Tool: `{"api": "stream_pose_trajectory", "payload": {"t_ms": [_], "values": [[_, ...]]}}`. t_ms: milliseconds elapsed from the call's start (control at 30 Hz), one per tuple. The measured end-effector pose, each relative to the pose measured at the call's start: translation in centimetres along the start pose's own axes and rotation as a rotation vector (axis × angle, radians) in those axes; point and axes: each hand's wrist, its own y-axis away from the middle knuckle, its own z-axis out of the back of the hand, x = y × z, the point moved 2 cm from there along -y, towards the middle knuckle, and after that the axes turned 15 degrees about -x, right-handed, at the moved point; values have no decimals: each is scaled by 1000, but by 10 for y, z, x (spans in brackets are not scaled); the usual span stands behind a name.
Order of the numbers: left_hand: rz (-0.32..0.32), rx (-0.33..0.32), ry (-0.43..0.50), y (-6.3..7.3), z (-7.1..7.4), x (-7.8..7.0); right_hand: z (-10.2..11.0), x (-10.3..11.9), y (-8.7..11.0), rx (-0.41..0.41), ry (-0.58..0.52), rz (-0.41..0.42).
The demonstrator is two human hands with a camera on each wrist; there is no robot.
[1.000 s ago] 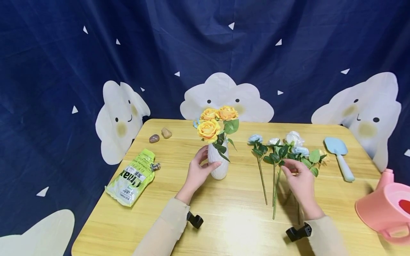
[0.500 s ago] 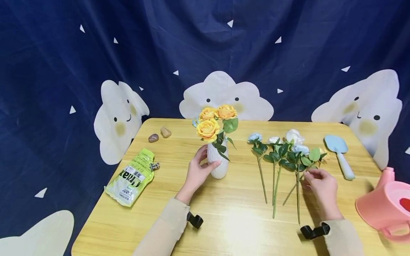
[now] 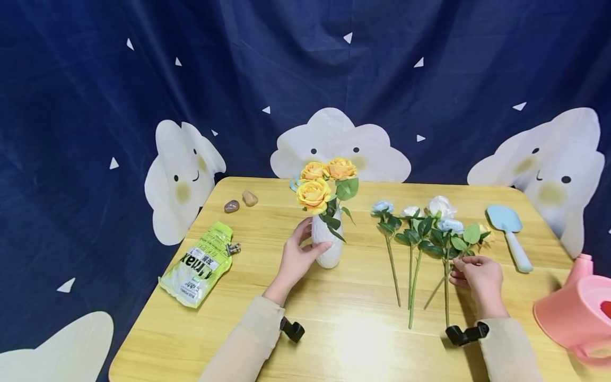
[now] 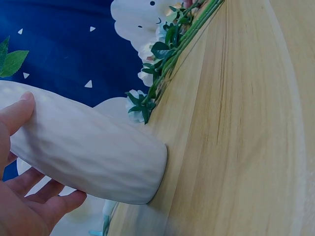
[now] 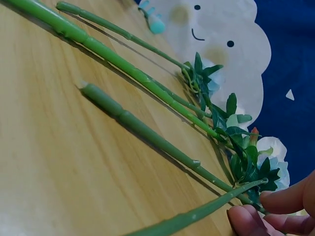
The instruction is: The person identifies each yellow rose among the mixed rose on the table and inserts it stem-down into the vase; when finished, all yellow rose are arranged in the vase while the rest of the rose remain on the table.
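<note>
The white vase [image 3: 328, 253], filled with yellow roses [image 3: 313, 196], is gripped by the left hand [image 3: 298, 257]. At its three o'clock, loose flowers [image 3: 424, 228] are laid on the table [image 3: 363, 297]; there one stem [image 5: 152, 136], apparently the yellow bloom's [image 3: 485, 234], is pinched by the right hand [image 3: 481, 276]. The hands are kept well apart.

The vase [image 4: 98, 147] looks matt and rippled, the flower stems [image 5: 115, 58] plastic with a slight sheen; the worktop [image 3: 363, 297] is smooth, wood-grained and glossy, the backdrop [image 3: 305, 63] creased cloth, the pouch [image 3: 197, 265] crinkled plastic film, its binder clip [image 3: 233, 249] shiny metal, the watering can [image 3: 565, 313] smooth plastic
</note>
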Motion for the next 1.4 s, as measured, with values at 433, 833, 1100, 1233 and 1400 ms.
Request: {"api": "stream_pose_trajectory", "payload": {"t_ms": [433,833,1100,1233,1400], "values": [[11,-10,-4,1,0,2,-1,1,-6,0,14,-25],[13,-28,6,-5,-4,37,7,9,-7,-51,-6,49],[4,-30,6,-5,-3,37,14,29,-9,-130,-184,126],[2,-33,-1,-5,-3,37,17,40,-8,-189,-268,206],[1,-34,-8,-6,-3,37,18,49,-1,-223,-456,311]]}}
